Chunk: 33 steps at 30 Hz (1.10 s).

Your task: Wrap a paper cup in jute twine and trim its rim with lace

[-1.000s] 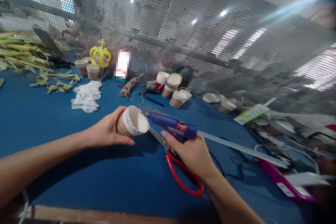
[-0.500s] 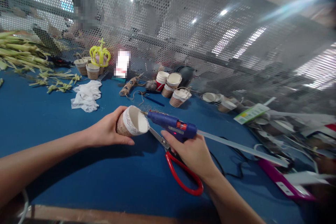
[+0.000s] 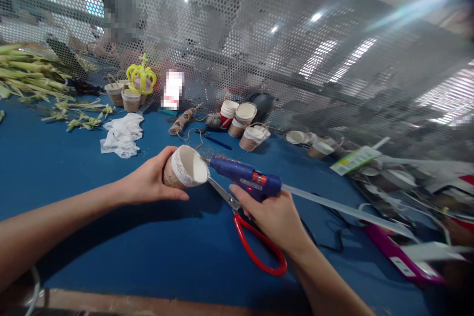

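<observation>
My left hand (image 3: pixel 153 177) is closed round a paper cup (image 3: pixel 179 170) wrapped in brown twine, with white lace round its rim. The cup lies tilted, its mouth facing right. In my right hand (image 3: pixel 272 212) is a blue hot glue gun (image 3: pixel 246 175), its nozzle close to the cup's rim; whether they touch I cannot tell. A long clear glue stick (image 3: pixel 333 210) sticks out of the gun's back. Beneath the gun, red-handled scissors (image 3: pixel 255 242) rest on the blue table (image 3: pixel 148 256), partly hidden by my right hand.
White lace (image 3: pixel 123 134), a twine bundle (image 3: pixel 182 121) and a blue pen (image 3: pixel 218 142) lie beyond my hands. Wrapped cups (image 3: pixel 254 137) stand near the perforated metal screen (image 3: pixel 222 34). A purple power strip (image 3: pixel 402 254) and cables lie right. Green stalks (image 3: pixel 29 71) are piled left.
The cup in my left hand has risen slightly and turned a little. The glue gun has shifted slightly to the right.
</observation>
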Motion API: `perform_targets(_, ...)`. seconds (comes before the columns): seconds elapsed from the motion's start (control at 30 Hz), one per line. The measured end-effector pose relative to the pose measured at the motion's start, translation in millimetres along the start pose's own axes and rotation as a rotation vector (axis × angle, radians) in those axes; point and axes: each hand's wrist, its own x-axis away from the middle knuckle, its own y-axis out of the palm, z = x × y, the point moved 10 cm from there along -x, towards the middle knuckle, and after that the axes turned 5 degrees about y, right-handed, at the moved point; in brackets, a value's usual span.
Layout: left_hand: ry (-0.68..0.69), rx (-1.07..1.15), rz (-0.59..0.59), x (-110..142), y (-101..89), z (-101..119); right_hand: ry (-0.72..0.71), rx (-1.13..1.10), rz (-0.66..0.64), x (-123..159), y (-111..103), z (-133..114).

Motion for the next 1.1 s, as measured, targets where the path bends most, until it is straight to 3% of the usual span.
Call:
perform_targets(0.37, 0.000, -0.016, 0.027, -1, -5.1, -1, -0.033, 0.020, -0.055, -4, -2, -14)
perform_targets(0.6, 0.020, -0.047, 0.015, -1, -5.1, 1, 0.262, -0.272, -0.181, -4, 6, -3)
perform_targets(0.7, 0.013, -0.035, -0.033, -1, -1.3, 2, 0.372, -0.453, -0.236, 0, 12, 9)
perform_targets(0.77, 0.016, -0.021, -0.097, 0, 3.6, 3, 0.373, -0.519, -0.249, -1, 12, 12)
perform_targets(0.9, 0.005, 0.007, -0.225, 3, 12.9, 7, 0.370, -0.549, -0.289, -2, 14, 18)
perform_targets(1.1, -0.033, 0.047, -0.290, 8, 19.0, 12, 0.364, -0.528, -0.329, -3, 15, 21)
